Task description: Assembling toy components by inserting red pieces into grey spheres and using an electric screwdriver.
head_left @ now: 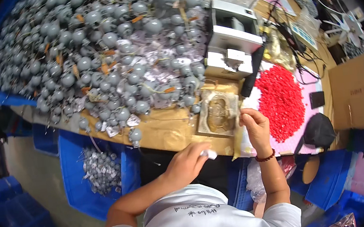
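Observation:
My left hand point(187, 166) is curled at the table's front edge, closed around a small white piece point(209, 154) that sticks out past the fingers; its exact kind is hard to make out. Farther right, my right hand point(256, 127) has thumb and forefinger pinched together at the right side of a metal mould block point(216, 112). Whatever those fingers hold is too small to tell. The block lies flat and has a rounded hollow in its top. Beyond my right hand spreads a heap of small red pieces point(281, 103).
A large pile of grey round parts with thin wires point(82, 62) covers the table's left and back. Behind the mould stands a white and grey machine point(232, 36). A blue bin point(75, 184) sits below on the left. A black cap point(320, 131) and a cardboard box point(356, 91) are at right.

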Demonstrator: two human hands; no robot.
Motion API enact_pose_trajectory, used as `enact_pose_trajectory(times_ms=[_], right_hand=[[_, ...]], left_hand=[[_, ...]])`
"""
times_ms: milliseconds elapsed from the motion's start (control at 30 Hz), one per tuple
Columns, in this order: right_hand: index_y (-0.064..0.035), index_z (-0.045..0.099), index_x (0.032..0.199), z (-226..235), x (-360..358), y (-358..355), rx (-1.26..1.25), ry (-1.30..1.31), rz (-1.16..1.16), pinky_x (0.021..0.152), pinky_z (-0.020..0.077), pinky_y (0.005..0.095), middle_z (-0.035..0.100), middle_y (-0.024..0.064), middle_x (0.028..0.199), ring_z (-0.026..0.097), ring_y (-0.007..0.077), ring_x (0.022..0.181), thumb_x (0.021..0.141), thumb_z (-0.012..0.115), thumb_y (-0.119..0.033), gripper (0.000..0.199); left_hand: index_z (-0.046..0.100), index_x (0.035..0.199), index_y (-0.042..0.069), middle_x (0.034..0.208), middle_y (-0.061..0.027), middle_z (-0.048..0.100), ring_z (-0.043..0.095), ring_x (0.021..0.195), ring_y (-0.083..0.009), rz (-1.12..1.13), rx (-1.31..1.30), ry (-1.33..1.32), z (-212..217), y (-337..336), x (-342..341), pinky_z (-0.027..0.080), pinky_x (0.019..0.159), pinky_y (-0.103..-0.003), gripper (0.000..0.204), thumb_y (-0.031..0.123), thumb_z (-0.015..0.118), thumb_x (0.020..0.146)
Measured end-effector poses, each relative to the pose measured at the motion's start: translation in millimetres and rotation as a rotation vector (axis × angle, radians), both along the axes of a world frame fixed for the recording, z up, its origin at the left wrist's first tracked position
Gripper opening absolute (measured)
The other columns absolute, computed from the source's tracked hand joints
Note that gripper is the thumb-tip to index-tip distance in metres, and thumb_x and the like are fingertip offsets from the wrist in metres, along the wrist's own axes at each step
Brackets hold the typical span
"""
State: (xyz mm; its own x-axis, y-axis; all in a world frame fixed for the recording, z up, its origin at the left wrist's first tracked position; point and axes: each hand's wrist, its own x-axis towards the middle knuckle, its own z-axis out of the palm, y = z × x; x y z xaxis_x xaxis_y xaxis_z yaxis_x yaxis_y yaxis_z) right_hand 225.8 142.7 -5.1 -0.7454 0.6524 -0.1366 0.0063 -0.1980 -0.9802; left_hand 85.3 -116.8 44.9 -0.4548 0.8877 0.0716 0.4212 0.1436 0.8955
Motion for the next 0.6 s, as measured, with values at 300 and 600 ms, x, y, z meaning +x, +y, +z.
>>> enact_pose_trajectory(times_ms=[300, 600], right_hand=[[0.0, 0.066, 0.103, 8, 11, 6, 0.192, 0.025, -0.034, 0.083, 0.0551, 0.027, 0.073, 0.0063, 0.099, 0.068, 0.0121, 0.09, 0.095, 0.074, 0.001, 0.011], [-0.0049, 0.068, 0.095, 8, -53, 3, 1.176, 0.126, 0.13, 0.076, 0.0522, 0.0389, 0.072, 0.0071, 0.094, 0.068, 0.0271, 0.087, 0.078, 0.082, -0.001, 0.022]], left_hand=[[0.07, 0.106, 0.004, 0.119, -0.0152, 0.064, 0.062, 0.105, -0.0362, -0.04, 0.067, 0.453, -42, 123, -43, 0.054, 0.09, -0.044, 0.02, 0.009, 0.077, 0.088], [0.067, 0.125, 0.009, 0.136, -0.0163, 0.057, 0.053, 0.123, -0.0379, 0.01, -0.014, 0.532, -37, 115, -45, 0.05, 0.101, -0.047, 0.048, 0.012, 0.082, 0.079]])
